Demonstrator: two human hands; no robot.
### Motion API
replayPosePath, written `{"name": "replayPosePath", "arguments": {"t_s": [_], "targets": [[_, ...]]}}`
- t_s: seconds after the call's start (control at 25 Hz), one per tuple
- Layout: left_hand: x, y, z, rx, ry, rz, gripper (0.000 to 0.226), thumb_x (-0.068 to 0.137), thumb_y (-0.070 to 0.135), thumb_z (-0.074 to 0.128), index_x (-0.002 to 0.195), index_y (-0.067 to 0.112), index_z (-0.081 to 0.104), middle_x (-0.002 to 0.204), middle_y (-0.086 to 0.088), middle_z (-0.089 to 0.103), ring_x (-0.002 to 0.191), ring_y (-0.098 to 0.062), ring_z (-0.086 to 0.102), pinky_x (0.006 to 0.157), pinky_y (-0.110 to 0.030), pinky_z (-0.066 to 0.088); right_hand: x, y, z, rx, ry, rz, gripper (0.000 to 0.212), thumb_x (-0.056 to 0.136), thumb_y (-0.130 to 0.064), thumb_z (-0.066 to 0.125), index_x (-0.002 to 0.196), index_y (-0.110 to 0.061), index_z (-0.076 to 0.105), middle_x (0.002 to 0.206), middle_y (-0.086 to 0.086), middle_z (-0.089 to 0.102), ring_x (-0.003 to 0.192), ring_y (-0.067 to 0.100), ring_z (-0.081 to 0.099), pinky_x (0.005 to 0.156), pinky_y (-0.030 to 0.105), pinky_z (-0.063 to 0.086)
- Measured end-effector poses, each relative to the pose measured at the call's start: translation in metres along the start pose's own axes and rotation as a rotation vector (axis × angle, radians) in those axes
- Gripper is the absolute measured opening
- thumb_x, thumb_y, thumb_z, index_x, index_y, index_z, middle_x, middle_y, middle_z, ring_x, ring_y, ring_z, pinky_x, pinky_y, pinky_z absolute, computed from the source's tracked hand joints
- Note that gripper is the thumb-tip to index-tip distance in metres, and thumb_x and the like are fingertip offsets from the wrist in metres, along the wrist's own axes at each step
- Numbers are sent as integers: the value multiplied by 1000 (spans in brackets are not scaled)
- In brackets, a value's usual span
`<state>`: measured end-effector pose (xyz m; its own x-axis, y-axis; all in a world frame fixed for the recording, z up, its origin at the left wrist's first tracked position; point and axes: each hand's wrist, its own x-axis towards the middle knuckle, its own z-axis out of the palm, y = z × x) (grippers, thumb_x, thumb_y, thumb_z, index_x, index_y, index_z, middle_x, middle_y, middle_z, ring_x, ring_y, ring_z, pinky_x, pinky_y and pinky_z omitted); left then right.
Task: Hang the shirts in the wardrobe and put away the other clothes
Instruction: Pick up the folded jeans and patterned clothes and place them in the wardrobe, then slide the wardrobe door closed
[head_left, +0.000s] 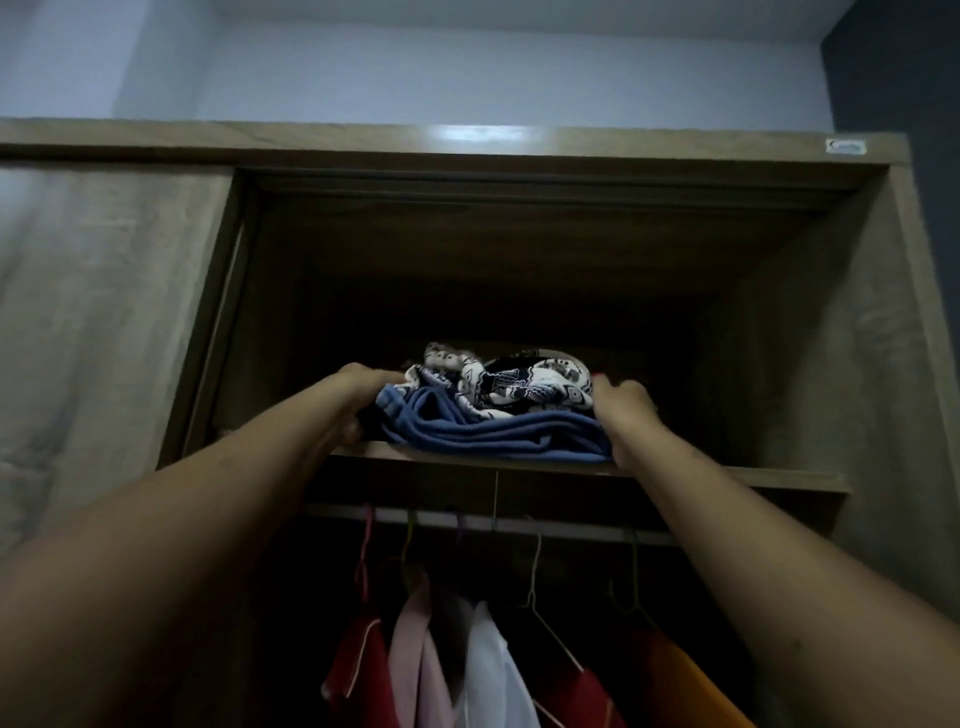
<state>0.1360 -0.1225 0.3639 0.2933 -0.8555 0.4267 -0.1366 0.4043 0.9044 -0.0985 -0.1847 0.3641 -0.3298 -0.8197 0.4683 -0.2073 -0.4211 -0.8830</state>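
Clothes lie piled at the front of the wardrobe's upper shelf, a patterned garment atop a blue garment. The left hand grips the pile's left end, the right hand its right end, fingers curled into the fabric. Shirts hang below.

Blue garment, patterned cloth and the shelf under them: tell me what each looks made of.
Blue garment: soft matte knit, perhaps fleece; thick rounded folds.
Patterned cloth: thin printed fabric; fine crumples.
Shelf: probably wood-grain laminate board; faint sheen.
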Motion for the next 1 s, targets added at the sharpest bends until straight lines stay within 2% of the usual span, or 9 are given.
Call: {"name": "replayPosePath", "arguments": {"t_s": [0.08,0.16,0.24,0.32,0.44,0.6,0.8,0.92,1.0], "targets": [[12,-7,-10,239,67,79,24,89,4,59,110,-7,60,90,-18,68,79,-23,67,69,-34,56,-5,-2,0,-207,97,-97,40,98,-33,41,125,-4,47,124,19,54,101,30,56,75,35,46],[5,-10,-18,491,155,362,40,90,8,57,130,5,53,125,-14,60,108,-21,59,90,-34,51,-15,0,-9,-341,143,-464,39,96,-31,46,129,-11,45,133,15,48,118,29,48,90,33,42],[-14,-19,-25,589,139,763,39,93,16,55,132,17,54,135,-3,56,121,-12,52,100,-31,44,-33,11,-20,-460,-43,-887,44,95,-36,46,137,-25,39,146,5,35,135,21,31,101,30,30],[-30,-31,-27,781,-39,963,44,93,25,54,136,28,49,143,7,47,135,-8,38,112,-32,33,-45,22,-24,-660,-224,-999,50,95,-44,40,143,-41,25,156,-7,18,145,15,10,112,38,23],[-24,-40,-26,865,-136,843,51,93,24,53,140,35,37,141,14,41,130,-1,34,110,-24,31,-36,21,-17,-865,-336,-816,48,98,-43,30,145,-46,16,160,-10,6,147,16,-6,117,48,13],[-7,-36,-22,872,-118,605,45,93,29,53,136,37,44,121,-2,62,90,-11,63,79,-33,56,-24,13,-6,-933,-457,-666,47,100,-37,28,145,-45,17,161,-4,2,147,22,-7,119,51,5],[-9,-43,-26,965,-36,574,38,96,38,45,133,47,46,92,0,68,62,-15,59,56,-34,47,-34,14,-5,-941,-400,-636,45,100,-38,27,145,-43,22,160,-7,8,147,18,1,118,44,8],[-36,-59,-41,945,-39,694,40,95,27,48,135,34,49,123,-6,65,107,-20,62,91,-31,47,-63,28,-3,-810,-191,-869,43,97,-30,36,139,-25,43,153,1,34,142,20,28,114,37,24],[-74,-87,-68,906,-24,809,42,94,17,51,136,22,51,143,-3,50,137,-16,38,113,-27,26,-100,54,6,-509,-117,-1046,39,90,-20,45,126,-12,56,141,9,50,133,23,42,112,36,33]]}}
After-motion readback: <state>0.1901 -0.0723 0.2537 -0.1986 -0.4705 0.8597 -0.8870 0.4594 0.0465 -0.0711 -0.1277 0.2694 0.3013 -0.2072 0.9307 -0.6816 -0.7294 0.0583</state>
